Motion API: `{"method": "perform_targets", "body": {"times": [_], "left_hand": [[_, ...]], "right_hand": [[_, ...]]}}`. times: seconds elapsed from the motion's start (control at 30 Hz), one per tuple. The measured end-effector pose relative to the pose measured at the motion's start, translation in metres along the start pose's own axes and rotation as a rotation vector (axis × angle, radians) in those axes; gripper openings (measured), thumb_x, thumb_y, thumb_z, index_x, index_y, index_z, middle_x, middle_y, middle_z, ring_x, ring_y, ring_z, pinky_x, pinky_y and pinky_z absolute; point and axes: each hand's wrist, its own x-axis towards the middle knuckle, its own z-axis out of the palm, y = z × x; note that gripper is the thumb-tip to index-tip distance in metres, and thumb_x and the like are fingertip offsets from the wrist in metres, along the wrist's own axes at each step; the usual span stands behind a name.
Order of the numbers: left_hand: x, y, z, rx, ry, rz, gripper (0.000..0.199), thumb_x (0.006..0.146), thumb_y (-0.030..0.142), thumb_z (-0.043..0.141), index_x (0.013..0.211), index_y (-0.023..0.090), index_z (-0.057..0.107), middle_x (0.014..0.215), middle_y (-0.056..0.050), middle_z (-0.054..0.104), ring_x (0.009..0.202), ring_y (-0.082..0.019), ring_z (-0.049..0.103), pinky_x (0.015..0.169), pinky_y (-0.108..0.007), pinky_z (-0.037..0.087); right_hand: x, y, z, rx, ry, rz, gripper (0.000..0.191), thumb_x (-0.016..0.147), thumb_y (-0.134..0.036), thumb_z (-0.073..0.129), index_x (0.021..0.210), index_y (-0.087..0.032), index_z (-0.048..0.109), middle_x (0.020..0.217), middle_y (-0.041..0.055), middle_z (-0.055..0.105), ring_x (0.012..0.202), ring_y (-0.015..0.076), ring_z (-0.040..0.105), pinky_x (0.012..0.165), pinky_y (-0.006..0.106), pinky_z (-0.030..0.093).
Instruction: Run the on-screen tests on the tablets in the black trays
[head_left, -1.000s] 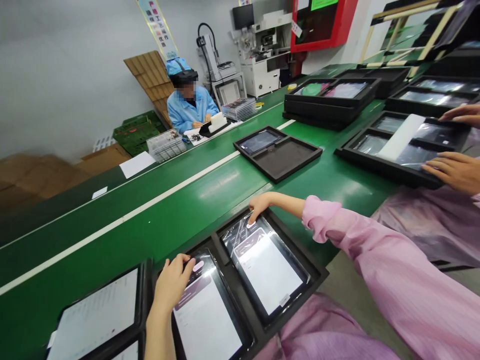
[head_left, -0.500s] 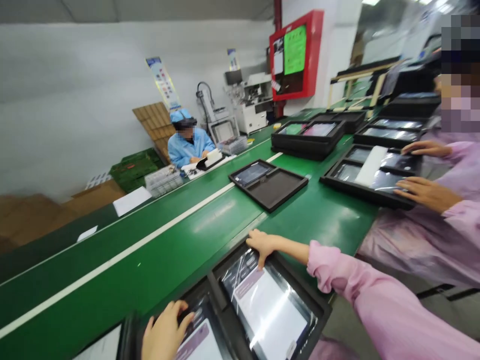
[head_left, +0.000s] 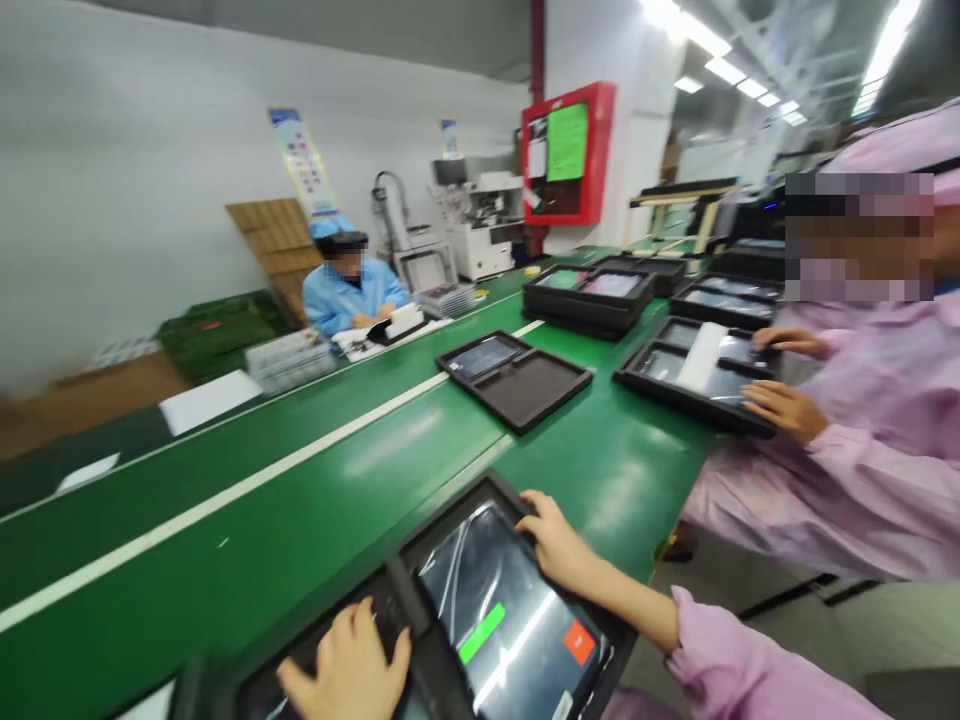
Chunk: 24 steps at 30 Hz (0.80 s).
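One tablet (head_left: 504, 585) lies in the right recess of the black tray (head_left: 415, 598), on the near worktop (head_left: 637, 480); a second tablet (head_left: 385, 612) sits in the left recess, mostly behind your left hand (head_left: 349, 660). That hand's fingers are spread; whether they touch glass, you can't tell. Your right hand (head_left: 559, 545) bends its fingers at the right edge; whether they pinch is unclear. Light, flat fingertip contact should suit the glossy, creased clear film best; dragging could wrinkle it. The tray looks matte, with squared recesses, and probably needs only gentle steadying.
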Motion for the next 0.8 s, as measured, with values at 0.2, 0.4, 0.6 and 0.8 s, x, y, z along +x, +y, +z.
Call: {"method": "perform_targets", "body": {"times": [0.2,0.4,0.6,0.8], "left_hand": [[-0.022,0.015,-0.017,-0.140,-0.032,-0.037,0.049,0.081,0.032,0.061,0.128,0.017,0.059,0.128,-0.021,0.061,0.121,-0.040,0.056,0.113,-0.078,0.014],[-0.028,0.023,-0.009,-0.184,0.001,-0.043,0.042,0.076,0.029,0.068,0.115,0.016,0.060,0.118,-0.018,0.062,0.114,-0.038,0.057,0.116,-0.077,0.011],[-0.028,0.022,-0.004,-0.235,-0.025,-0.032,0.041,0.080,0.030,0.066,0.117,0.015,0.058,0.120,-0.017,0.059,0.118,-0.036,0.054,0.119,-0.074,0.009],[-0.027,0.017,-0.001,-0.258,-0.026,-0.051,0.037,0.081,0.033,0.068,0.112,0.017,0.058,0.118,-0.014,0.059,0.117,-0.035,0.055,0.118,-0.077,0.009]], "right_hand": [[-0.018,0.030,0.006,0.080,0.020,-0.003,0.038,0.070,-0.004,0.046,0.093,-0.017,0.074,0.132,0.0181,0.045,0.124,0.0371,0.045,0.108,0.064,0.038],[-0.026,0.043,0.000,-0.036,0.037,-0.131,0.037,0.070,-0.009,0.044,0.093,-0.016,0.072,0.126,0.0172,0.043,0.108,0.0323,0.053,0.100,0.055,0.048],[-0.025,0.048,-0.001,-0.065,0.009,-0.131,0.038,0.071,-0.010,0.045,0.098,-0.015,0.070,0.124,0.0177,0.042,0.108,0.0331,0.052,0.100,0.054,0.048],[-0.021,0.066,-0.001,-0.003,-0.046,-0.097,0.037,0.072,-0.015,0.048,0.099,-0.018,0.074,0.117,0.0151,0.044,0.114,0.0333,0.052,0.100,0.050,0.049]]}}
